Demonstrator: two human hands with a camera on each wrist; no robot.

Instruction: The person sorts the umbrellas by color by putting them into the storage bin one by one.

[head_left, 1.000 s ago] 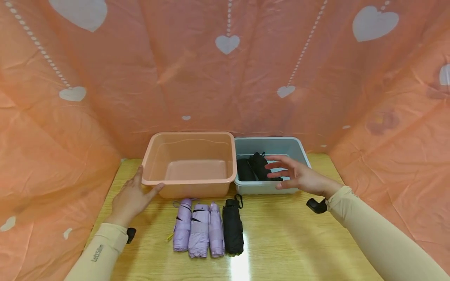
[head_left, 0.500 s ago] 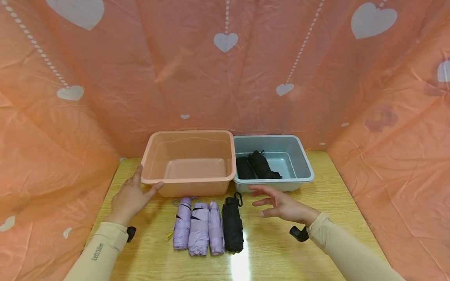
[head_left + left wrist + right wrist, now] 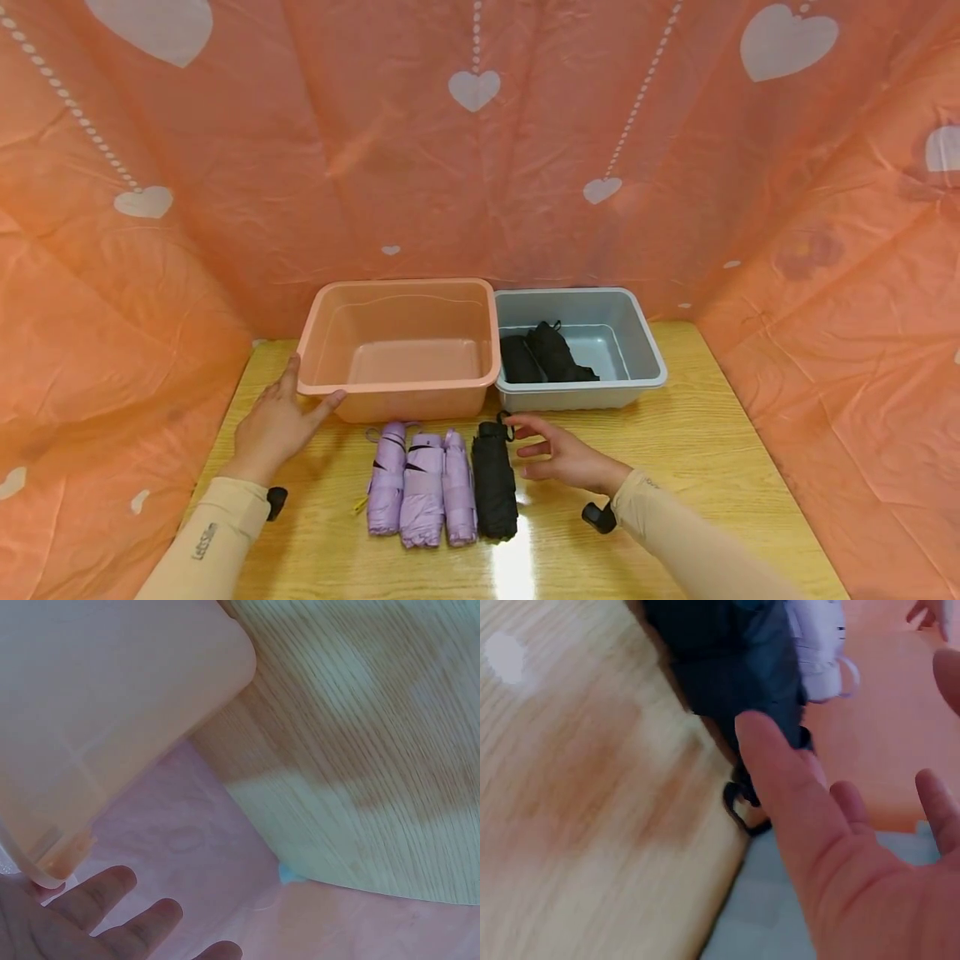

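Observation:
My left hand (image 3: 273, 429) rests against the front left corner of the orange bin (image 3: 416, 398), fingers straight, with the thumb along its front. In the left wrist view, several extended fingers (image 3: 101, 896) show beside the bin's rim. A black folded umbrella (image 3: 495, 483) with a wrist loop lies on the table at the right end of a row. My right hand (image 3: 562, 457) hovers just right of its upper end, fingers spread and holding nothing. To its left are three folded lilac umbrellas: one (image 3: 387, 479), a second (image 3: 423, 492) and a third (image 3: 460, 492), side by side.
A grey-blue bin (image 3: 581, 398) stands against the orange bin's right side. Black folded umbrellas (image 3: 555, 354) lie in its left part. An orange curtain with white hearts (image 3: 474, 90) surrounds the wooden table (image 3: 660, 467) at the back and sides.
My right hand has moved from over the grey-blue bin, down and left to beside the black umbrella on the table. My left hand has stayed at the orange bin's corner.

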